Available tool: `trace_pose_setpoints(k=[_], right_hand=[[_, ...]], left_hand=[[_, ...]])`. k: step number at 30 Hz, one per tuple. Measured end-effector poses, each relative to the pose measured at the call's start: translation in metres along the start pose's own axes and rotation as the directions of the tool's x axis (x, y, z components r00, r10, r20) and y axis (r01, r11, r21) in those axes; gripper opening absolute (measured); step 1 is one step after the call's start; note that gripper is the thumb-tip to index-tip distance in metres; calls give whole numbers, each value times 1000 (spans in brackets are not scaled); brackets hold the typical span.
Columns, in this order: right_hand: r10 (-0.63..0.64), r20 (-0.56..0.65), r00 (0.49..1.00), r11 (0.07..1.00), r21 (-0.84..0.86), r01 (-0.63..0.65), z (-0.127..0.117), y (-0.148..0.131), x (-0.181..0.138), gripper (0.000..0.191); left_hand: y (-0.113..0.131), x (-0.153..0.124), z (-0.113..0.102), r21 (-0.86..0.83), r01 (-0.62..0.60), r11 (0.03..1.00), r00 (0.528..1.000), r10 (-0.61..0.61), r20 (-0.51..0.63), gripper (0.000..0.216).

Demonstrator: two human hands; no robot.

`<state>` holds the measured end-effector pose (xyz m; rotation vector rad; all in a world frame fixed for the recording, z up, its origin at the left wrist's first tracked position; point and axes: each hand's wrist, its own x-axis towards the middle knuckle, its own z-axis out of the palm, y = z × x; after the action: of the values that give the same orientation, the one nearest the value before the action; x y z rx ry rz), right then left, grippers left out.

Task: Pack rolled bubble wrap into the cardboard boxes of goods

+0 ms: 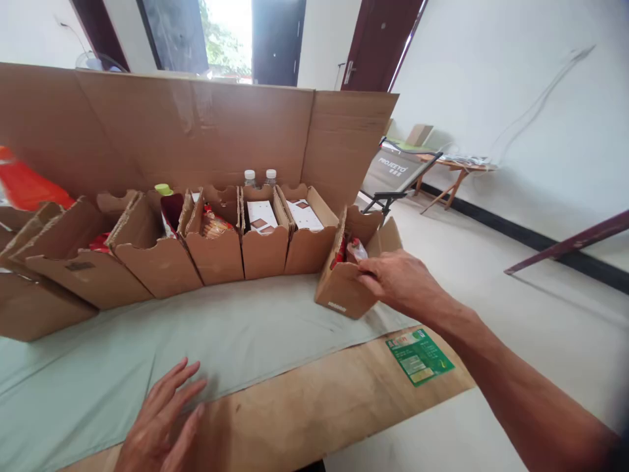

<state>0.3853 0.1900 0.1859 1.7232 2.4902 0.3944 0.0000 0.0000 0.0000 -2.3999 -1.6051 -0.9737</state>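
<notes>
My right hand (396,280) reaches out to the rightmost cardboard box (344,288) at the table's right end. Its fingers are closed on the box's near wall, beside a small bottle (356,249) with a red label that stands inside. My left hand (164,419) hovers low over the near part of the table with its fingers stretched out and apart, holding nothing. A row of several open cardboard boxes (216,252) runs along the pale green cloth (236,334), filled with packets, white cartons (261,215) and bottles.
A tall cardboard sheet (196,131) stands behind the boxes. Two clear bottles (260,177) rise behind the middle boxes. A green card (419,355) lies on the bare wooden table edge (319,406). A folding chair (400,174) and a low table (459,169) stand on the floor at right.
</notes>
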Motion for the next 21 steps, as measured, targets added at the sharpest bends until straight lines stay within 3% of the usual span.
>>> trace_pose_setpoints(k=[2,4,6,8,9,11,12,13,14,17,19,21], right_hand=[[-43,92,995,987,157,28,-17,-24,-6,21],[-98,67,993,891,450,57,-33,-46,-11,21],[-101,-87,991,660,739,132,-46,-57,-20,23],[66,-313,947,483,841,244,-50,-50,-30,21],[208,-422,882,466,836,290,-47,-40,-35,18],[534,-536,654,458,834,309,-25,-9,-42,15],[674,-505,539,408,863,298,-8,9,-43,16],[778,-416,471,311,906,286,13,25,-44,18],[849,-272,454,164,951,262,37,39,-45,17],[803,-64,593,-33,988,152,107,53,-48,33],[740,-23,672,-70,991,111,141,38,-54,46],[710,-5,704,-110,987,118,159,12,-62,49]], left_hand=[[6,11,-3,-37,21,999,999,-22,-26,26],[15,26,-3,-70,13,997,999,-16,-29,24],[28,42,-2,-111,-9,994,999,5,-36,23],[44,54,2,-166,-6,986,1000,2,-27,27],[52,58,5,-203,11,979,1000,-15,-21,30],[68,63,12,-293,63,954,998,-56,33,41],[76,65,18,-343,96,935,995,-76,72,49],[84,67,25,-392,132,910,989,-94,114,58],[91,69,33,-439,173,882,981,-113,160,67],[110,77,62,-549,333,766,932,-179,315,87],[118,87,80,-605,423,675,895,-205,396,92],[122,97,89,-653,464,599,881,-238,409,92]])
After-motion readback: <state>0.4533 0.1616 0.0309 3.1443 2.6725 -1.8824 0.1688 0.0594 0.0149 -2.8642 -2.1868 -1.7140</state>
